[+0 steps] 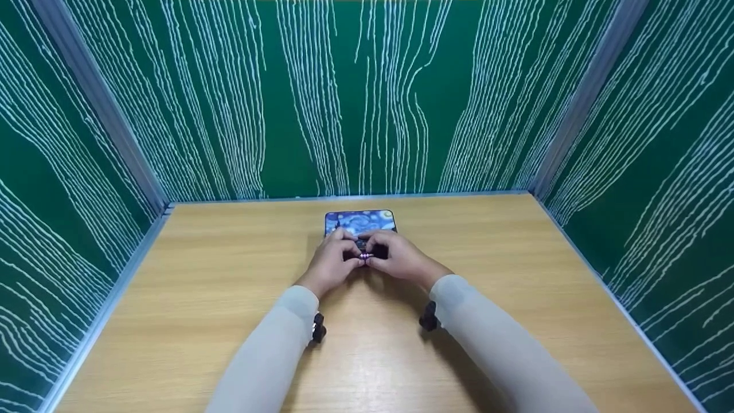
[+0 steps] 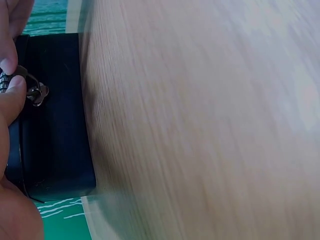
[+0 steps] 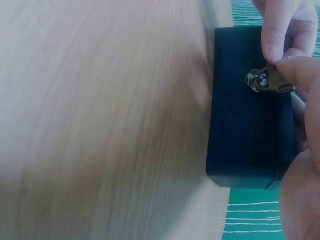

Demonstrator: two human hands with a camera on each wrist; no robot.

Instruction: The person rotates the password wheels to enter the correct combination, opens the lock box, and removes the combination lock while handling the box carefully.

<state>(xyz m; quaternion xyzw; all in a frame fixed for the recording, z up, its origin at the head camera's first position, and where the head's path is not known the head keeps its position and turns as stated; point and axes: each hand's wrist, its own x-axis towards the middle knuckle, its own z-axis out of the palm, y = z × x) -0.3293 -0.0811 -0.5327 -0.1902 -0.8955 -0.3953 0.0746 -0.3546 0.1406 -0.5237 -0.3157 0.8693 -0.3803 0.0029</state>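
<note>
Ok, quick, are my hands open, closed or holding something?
Left hand: closed, holding the lock.
Right hand: closed, holding the same lock.

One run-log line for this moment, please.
left hand: holds padlock | right hand: holds padlock | padlock: at clasp | box: on table

A: Case?
B: Blue-patterned, near the surface's far edge, roughly midway between far corners.
A: Contact?
B: Left hand, right hand, both at its near side, pinching a small shiny piece. Pale sleeves, green streaked walls.
</note>
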